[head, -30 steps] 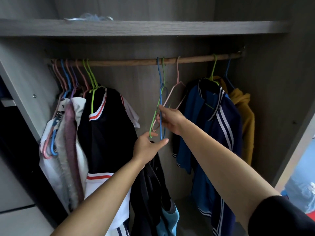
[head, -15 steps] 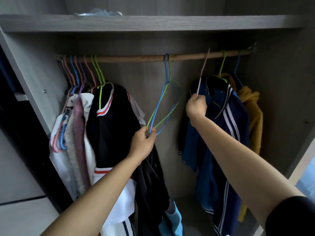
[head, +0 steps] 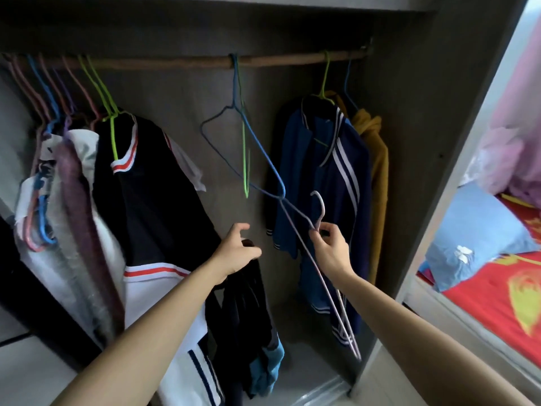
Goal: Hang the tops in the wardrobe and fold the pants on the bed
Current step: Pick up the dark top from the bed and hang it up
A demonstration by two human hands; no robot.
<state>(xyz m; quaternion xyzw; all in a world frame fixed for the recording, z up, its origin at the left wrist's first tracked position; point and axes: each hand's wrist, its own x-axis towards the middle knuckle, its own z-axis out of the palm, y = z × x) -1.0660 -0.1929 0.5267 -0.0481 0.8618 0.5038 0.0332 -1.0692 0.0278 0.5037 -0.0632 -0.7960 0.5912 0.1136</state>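
My right hand pinches the neck of a pale pink wire hanger, which is off the rail and hangs down in front of the blue striped jacket. My left hand is loosely open and holds nothing, just in front of a black top. An empty blue hanger and an empty green hanger swing on the wooden rail in the gap between the clothes.
Several tops on coloured hangers crowd the rail's left end. A mustard hoodie hangs at the far right by the wardrobe side panel. Beyond it lies the bed with a red sheet and a blue pillow.
My right hand lifted the pink hanger off the rail and brought it down. My left hand let go of the blue and green hangers, which now swing free. The view tilted downward.
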